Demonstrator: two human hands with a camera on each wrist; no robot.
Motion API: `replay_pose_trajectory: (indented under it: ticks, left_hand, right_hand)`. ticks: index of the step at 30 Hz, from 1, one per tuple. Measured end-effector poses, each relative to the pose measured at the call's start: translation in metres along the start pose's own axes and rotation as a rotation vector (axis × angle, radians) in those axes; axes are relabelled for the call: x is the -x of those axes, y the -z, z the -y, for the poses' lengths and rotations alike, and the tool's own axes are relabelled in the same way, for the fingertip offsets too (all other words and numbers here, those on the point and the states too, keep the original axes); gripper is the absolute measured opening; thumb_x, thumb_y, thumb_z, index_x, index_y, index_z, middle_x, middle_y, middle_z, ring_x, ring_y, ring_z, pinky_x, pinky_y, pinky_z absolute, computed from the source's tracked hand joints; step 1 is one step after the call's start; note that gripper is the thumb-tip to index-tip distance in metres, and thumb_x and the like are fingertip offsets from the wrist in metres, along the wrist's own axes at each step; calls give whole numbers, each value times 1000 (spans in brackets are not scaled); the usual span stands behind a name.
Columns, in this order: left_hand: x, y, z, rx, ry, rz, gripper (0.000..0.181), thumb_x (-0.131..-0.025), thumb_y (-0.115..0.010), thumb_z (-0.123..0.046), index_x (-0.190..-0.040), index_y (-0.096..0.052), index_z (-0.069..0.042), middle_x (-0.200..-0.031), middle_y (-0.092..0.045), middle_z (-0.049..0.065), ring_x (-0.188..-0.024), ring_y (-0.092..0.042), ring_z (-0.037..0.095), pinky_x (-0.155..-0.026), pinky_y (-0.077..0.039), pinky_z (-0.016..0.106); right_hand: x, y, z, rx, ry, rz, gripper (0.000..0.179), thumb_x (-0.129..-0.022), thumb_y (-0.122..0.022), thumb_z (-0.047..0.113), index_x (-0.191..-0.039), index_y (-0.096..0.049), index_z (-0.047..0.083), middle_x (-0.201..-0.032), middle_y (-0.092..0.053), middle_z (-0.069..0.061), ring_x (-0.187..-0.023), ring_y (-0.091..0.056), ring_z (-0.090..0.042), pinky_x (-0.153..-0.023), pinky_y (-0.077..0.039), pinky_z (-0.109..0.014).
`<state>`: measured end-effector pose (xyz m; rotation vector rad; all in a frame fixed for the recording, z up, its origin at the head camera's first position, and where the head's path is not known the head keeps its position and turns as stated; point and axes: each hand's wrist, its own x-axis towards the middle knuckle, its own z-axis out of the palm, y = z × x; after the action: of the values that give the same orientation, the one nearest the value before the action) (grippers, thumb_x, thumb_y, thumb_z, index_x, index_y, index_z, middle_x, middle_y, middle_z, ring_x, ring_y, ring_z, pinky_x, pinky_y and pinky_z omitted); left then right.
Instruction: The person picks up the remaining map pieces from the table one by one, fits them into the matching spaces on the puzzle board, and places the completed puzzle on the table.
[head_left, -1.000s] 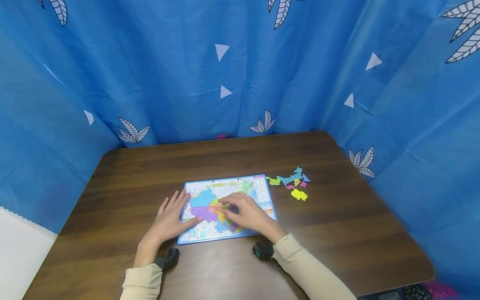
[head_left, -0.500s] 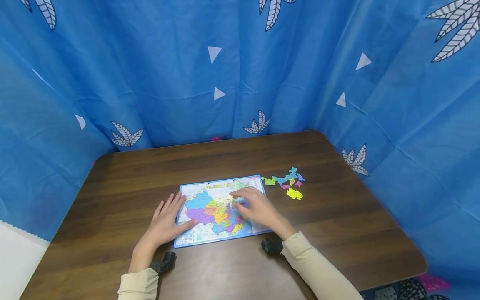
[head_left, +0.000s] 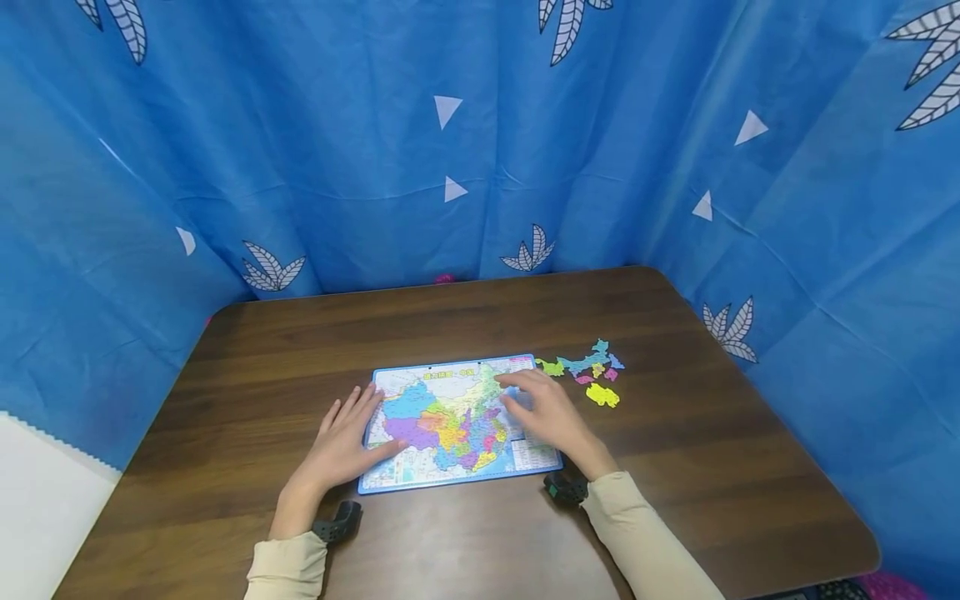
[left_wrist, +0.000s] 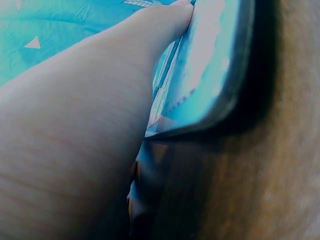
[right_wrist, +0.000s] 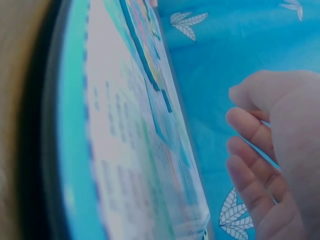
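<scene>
A blue-edged map puzzle board (head_left: 397,477) lies on the table with many coloured pieces fitted in its middle. My left hand (head_left: 341,446) rests on the board's left side, fingers spread and thumb stretched over the map. Over the right part of the board hovers my right hand (head_left: 551,412), its fingers loosely bent. The right wrist view shows nothing between the thumb and fingers of that hand (right_wrist: 260,150), raised off the board surface (right_wrist: 120,100). In the left wrist view, the thumb reaches the board (left_wrist: 200,75).
Loose puzzle pieces lie right of the board: a bright yellow one (head_left: 602,395), a long teal one (head_left: 581,364), a green one (head_left: 553,367) at the board's corner, and several small ones. The brown table (head_left: 712,492) is backed by a blue curtain (head_left: 360,150).
My right hand has moved rightward across the map, from its middle to its right side, uncovering the central pieces. The left hand stays on the board's left side.
</scene>
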<state>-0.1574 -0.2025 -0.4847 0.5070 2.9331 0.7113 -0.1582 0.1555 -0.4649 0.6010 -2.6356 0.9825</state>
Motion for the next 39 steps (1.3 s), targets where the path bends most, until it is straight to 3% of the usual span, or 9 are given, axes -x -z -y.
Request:
replay_pose_trajectory:
  ticks: [13,21,33,39]
  left_hand:
    - [2,-1,-3,2,0,5,102,-86,-67,-69,-161,-34,-9,-171,-24,15,-159,-14,41,-125,-5,65]
    - [2,0,-4,-9,-7,-15,101,-86,-67,-67,-161,-35,-8,-170,-25,16,-158,-15,42,-125,-6,65]
    - [-1,0,-3,-12,-10,-14,101,-86,-67,-68,-160,-36,-8,-170,-25,16,-158,-15,42,-125,-6,65]
    - [-1,0,-3,-13,3,-7,101,-86,-68,-67,-161,-35,-9,-170,-25,15,-159,-14,41,-126,-6,65]
  right_hand:
    - [5,1,-4,47,18,-25,34,-93,-79,18,-126,-74,13,-125,-74,-1,-120,-66,-22,-102,-55,-48]
    - [4,3,-16,26,-14,-50,37,-92,-77,16,-129,-72,13,-129,-71,-5,-121,-63,-26,-102,-54,-49]
    - [5,12,-25,52,-153,-84,41,-95,-73,18,-135,-68,12,-138,-65,-13,-130,-54,-35,-106,-49,-58]
    - [5,20,-29,72,-176,-83,42,-95,-73,19,-135,-67,8,-139,-64,-15,-129,-53,-36,-106,-47,-59]
